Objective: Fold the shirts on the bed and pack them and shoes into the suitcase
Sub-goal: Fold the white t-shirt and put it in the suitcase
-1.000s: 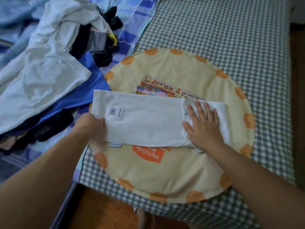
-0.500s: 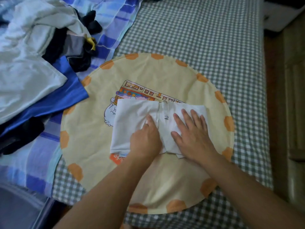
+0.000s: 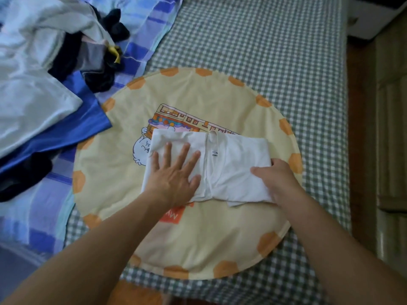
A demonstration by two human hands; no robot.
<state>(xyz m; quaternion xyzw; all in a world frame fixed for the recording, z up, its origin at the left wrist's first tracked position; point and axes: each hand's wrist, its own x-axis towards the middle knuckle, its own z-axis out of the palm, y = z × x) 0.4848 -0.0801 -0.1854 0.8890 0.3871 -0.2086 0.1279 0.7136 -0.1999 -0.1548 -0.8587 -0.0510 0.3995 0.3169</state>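
Note:
A white shirt (image 3: 233, 159), folded into a compact rectangle, lies on a round yellow mat (image 3: 198, 238) in the middle of the bed. My left hand (image 3: 174, 172) presses flat on the shirt's left half, fingers spread. My right hand (image 3: 275, 179) holds the shirt's right edge, thumb on top and fingers curled under the fabric. No suitcase or shoes are in view.
A pile of unfolded clothes (image 3: 44, 89), white, blue and black, lies at the left on a blue striped sheet (image 3: 143, 47). The green checked bedcover (image 3: 275, 51) stretches behind and right of the mat. The bed's edge and a wooden floor (image 3: 361, 128) are at the right.
The long shirt was folded in half a second ago. Since then my left hand has spread flat on its left half and my right hand has slid to its right edge and gripped it.

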